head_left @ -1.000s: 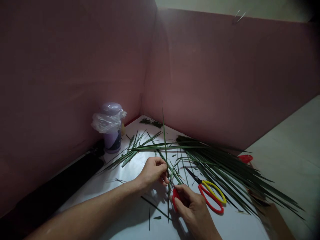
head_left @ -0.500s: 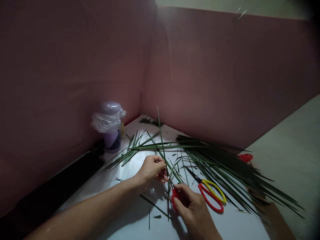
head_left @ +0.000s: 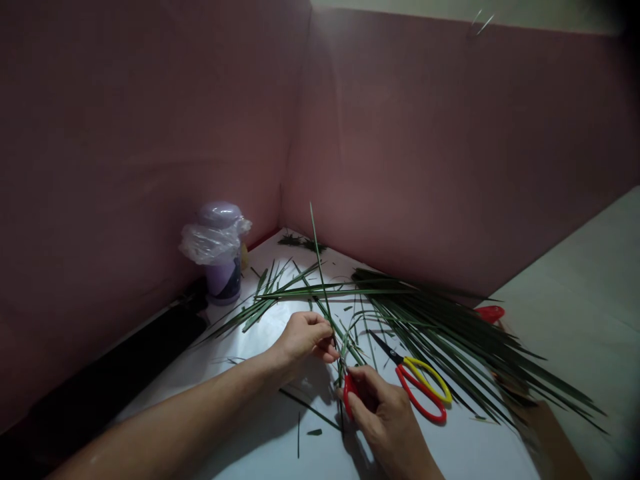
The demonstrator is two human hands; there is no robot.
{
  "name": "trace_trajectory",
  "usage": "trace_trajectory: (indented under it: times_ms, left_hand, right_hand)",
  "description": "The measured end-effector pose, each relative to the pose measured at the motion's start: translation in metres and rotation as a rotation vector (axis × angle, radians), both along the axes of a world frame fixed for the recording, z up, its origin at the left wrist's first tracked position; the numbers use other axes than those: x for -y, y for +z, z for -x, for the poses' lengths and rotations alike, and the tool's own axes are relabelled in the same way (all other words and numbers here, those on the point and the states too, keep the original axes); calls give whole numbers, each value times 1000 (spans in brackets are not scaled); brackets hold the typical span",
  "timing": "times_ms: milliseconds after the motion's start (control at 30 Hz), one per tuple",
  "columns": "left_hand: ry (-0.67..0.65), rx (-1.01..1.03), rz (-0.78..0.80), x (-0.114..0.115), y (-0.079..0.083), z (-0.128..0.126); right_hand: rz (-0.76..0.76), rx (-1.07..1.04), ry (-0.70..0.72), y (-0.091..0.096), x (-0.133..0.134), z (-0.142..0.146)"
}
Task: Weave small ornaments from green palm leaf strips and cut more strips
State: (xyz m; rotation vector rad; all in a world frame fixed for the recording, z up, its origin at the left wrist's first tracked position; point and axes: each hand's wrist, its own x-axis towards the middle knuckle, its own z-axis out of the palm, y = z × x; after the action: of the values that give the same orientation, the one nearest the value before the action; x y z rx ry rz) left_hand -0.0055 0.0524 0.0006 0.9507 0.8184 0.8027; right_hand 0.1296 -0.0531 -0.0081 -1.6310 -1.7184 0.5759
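Observation:
My left hand point(head_left: 307, 337) pinches a long narrow green leaf strip point(head_left: 320, 260) between thumb and fingers. The strip's pointed end rises toward the back, while its lower end runs down past my right hand. In my right hand point(head_left: 377, 400) is a small pair of red-handled scissors point(head_left: 349, 397), mostly covered by my fingers. Their metal tip points at the strip just below my left fingertips; whether the blades touch it I cannot tell. Larger scissors point(head_left: 423, 387) with one yellow and one red handle loop lie to the right of my right hand.
Long green leaves point(head_left: 450, 333) lie piled on the right of the white table point(head_left: 260, 427). Shorter strips point(head_left: 280, 293) and scraps are scattered behind my hands. A purple bottle point(head_left: 223, 280) wrapped in clear plastic stands at back left, near pink walls point(head_left: 400, 147).
The strip's upper end has tilted slightly left, and its lower end has shifted slightly right. Both hands keep nearly the same place and grip.

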Motion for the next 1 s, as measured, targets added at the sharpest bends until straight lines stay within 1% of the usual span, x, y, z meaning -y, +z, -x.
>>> trace_trajectory:
  times_ms: [300,467,733,1000]
  left_hand:
    - [-10,6,-1,0,-1,0]
    - [-2,16,3,2,1,0]
    - [-27,17,7,3,4,0]
    - [-27,-3,-29,2,1,-1]
  right_hand:
    - [2,-39,2,-1,-1,-1]
    - [0,-39,-8,-2,-1,-1]
    - [18,-48,-16,-2,-1,-1]
    - [-8,-1,1,-4,-1,-4]
